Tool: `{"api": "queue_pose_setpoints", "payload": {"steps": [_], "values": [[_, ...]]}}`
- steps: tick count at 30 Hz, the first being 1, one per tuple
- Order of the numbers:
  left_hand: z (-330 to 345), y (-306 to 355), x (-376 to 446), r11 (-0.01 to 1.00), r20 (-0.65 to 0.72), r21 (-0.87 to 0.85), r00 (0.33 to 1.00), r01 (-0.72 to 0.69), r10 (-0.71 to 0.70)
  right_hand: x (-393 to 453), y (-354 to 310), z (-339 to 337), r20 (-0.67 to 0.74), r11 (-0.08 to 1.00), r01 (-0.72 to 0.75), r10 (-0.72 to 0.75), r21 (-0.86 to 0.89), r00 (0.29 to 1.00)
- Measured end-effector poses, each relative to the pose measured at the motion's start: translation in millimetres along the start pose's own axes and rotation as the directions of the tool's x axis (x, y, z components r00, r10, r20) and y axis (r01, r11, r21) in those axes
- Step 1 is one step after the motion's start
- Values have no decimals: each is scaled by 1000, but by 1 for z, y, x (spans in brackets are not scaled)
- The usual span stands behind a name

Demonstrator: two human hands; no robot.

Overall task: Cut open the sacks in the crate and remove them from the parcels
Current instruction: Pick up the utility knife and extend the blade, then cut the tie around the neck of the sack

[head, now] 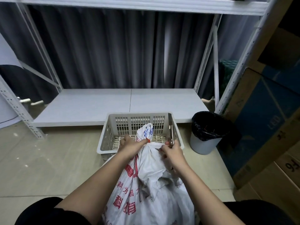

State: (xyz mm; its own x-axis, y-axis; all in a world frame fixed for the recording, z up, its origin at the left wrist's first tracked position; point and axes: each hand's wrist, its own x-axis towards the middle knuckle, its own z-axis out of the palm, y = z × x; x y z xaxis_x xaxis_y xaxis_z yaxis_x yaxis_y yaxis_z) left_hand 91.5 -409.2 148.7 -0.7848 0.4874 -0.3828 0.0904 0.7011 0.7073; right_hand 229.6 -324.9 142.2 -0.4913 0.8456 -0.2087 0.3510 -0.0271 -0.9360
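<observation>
A white woven sack (151, 189) with red print lies between my knees, its neck tied with a red tie (148, 140) and its blue-printed top tuft over the crate. My left hand (129, 143) is shut around the sack's neck just below the tie. My right hand (172, 151) pinches the sack fabric to the right of the neck and holds a slim metal tool (171, 135), likely scissors, that points up along the crate wall. The beige slotted plastic crate (112, 127) stands on the floor just beyond my hands. A torn opening shows in the sack (162, 177).
A white bin with a black liner (206, 132) stands right of the crate. A low white shelf board (113, 104) of a metal rack runs behind the crate. Cardboard boxes (267, 127) are stacked at the right. Pale floor tiles (48, 159) spread to the left.
</observation>
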Motion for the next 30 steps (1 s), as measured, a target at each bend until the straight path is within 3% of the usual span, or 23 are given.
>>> {"api": "queue_pose_setpoints", "payload": {"steps": [4, 7, 11, 15, 17, 20, 25, 30], "values": [[6, -5, 16, 990, 217, -107, 974, 93, -68, -15, 24, 19, 99, 999, -6, 11, -51, 995], [9, -5, 11, 969, 419, -220, 908, 110, -8, -31, 38, 26, 68, 994, 3, 4, -105, 998], [9, -11, 23, 767, 435, -581, 900, 271, 11, -31, 35, 22, -29, 989, 61, -65, -132, 997], [16, -13, 27, 852, 520, -444, 854, 277, -7, -25, 25, 28, -64, 986, 162, -165, -40, 984], [17, -10, 21, 882, 508, -404, 861, 242, -3, -24, 20, 33, -19, 993, 106, -107, -55, 994], [17, -4, 14, 901, 349, -412, 937, 135, 19, -22, 20, 36, -31, 989, 48, -53, -138, 998], [12, -2, 0, 896, 191, -438, 981, 71, 16, -22, 15, 32, -3, 994, 82, -82, -65, 997], [-10, -2, -13, 901, 258, -432, 954, -28, 153, -8, 10, 19, 45, 991, 105, -109, 77, 993]]}}
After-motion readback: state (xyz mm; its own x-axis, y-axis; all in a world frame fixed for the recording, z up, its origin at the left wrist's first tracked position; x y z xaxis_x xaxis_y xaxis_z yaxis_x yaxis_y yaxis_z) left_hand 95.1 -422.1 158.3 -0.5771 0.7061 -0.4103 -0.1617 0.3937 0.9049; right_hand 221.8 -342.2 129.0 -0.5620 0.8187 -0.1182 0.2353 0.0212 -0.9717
